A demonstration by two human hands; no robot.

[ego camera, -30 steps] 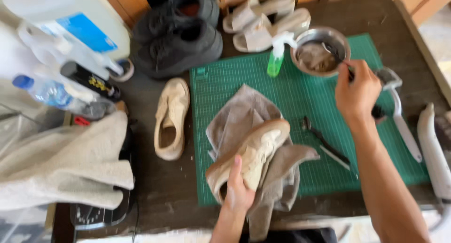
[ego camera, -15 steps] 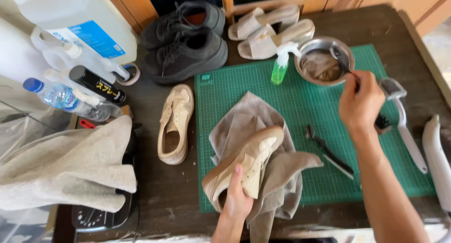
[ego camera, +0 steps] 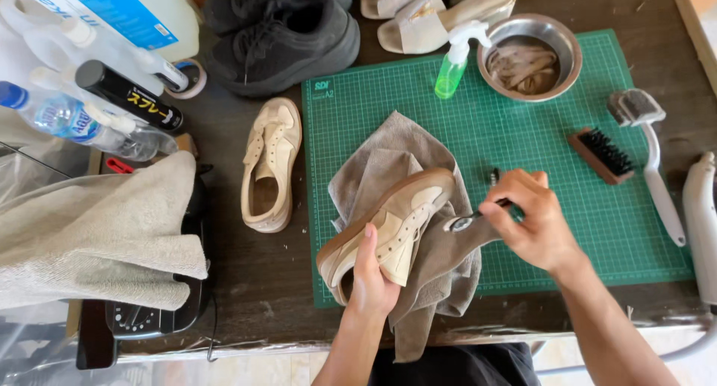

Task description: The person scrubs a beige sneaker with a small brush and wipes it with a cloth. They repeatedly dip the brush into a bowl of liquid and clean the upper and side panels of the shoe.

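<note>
1. Left hand [ego camera: 371,270] clasps the shoe [ego camera: 388,225], tilted on the cloth [ego camera: 418,207] atop the mat [ego camera: 523,132].
2. Right hand [ego camera: 532,222] pinches a small brush [ego camera: 478,216] at the shoe's toe.
3. Risk: the shoe could slip sideways under brush pressure.

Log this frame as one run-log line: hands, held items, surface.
left hand: holds beige shoe | right hand: holds small brush at shoe's toe | under: grey cloth on green mat
</note>
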